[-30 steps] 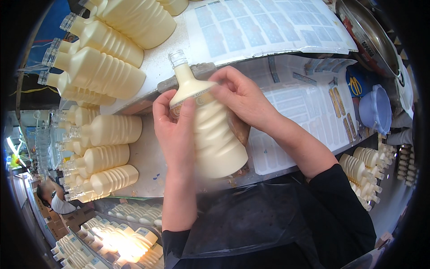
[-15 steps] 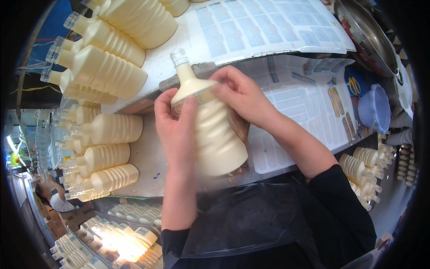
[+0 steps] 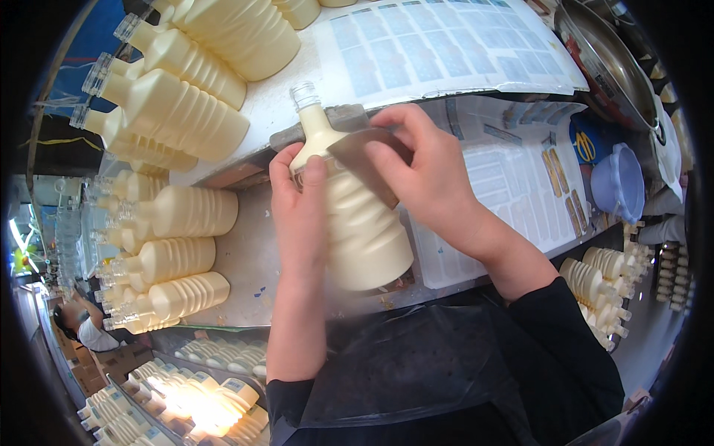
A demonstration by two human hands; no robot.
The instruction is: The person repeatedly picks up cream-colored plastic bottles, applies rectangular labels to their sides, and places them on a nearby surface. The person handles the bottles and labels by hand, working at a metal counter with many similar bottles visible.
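A cream-coloured plastic bottle (image 3: 366, 249) with ridged sides and a clear threaded neck leans before me, its neck pointing away. My left hand (image 3: 297, 197) grips it at the shoulder, thumb on top and fingers around the left side. In my right hand (image 3: 435, 167), pinched between thumb and fingers, is a flat brown scraper (image 3: 366, 157). Its edge lies against the bottle's shoulder and covers much of that area. Whatever is under the scraper is hidden. A grey block (image 3: 342, 119) sits behind the bottle's neck.
Cream bottles (image 3: 178, 212) stand in rows at the left. A sheet of blue labels (image 3: 416, 48) lies on the raised shelf, and a sheet with narrow gold strips (image 3: 554, 171) on the bench. At the right are a lilac basin (image 3: 619, 182) and a metal pan (image 3: 606, 56).
My right hand has brought the brown scraper up onto the bottle's shoulder; before, its fingers were at a gold-lettered strip there. My left hand still holds the bottle.
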